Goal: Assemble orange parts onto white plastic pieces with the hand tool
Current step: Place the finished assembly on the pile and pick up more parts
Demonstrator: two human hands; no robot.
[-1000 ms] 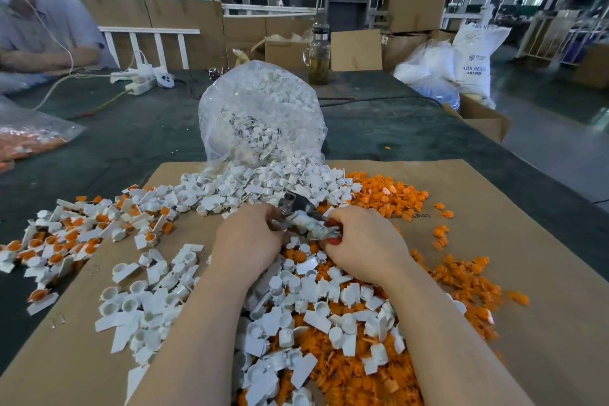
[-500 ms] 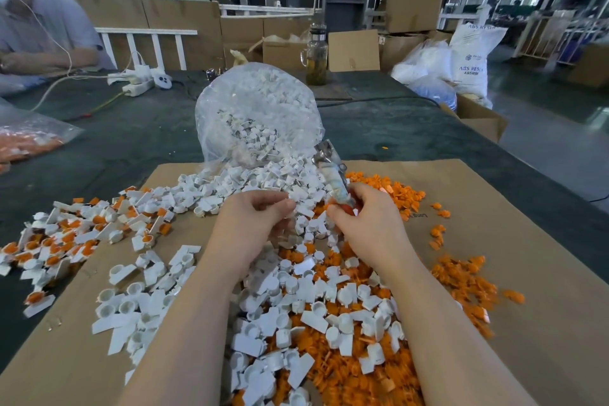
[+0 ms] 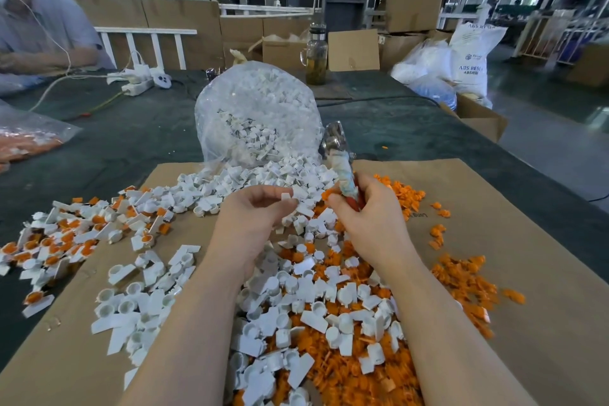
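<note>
White piece pinched by left hand; right hand grips tool.

Hand tool handle hidden inside right hand; metal head blurred.

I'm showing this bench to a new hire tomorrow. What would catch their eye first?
Probably the heap of white plastic pieces mixed with orange parts, spread over the brown cardboard sheet in front. Above it, the right hand grips the hand tool upright while the left hand pinches one white piece. Behind stands a clear bag of white pieces.
</note>
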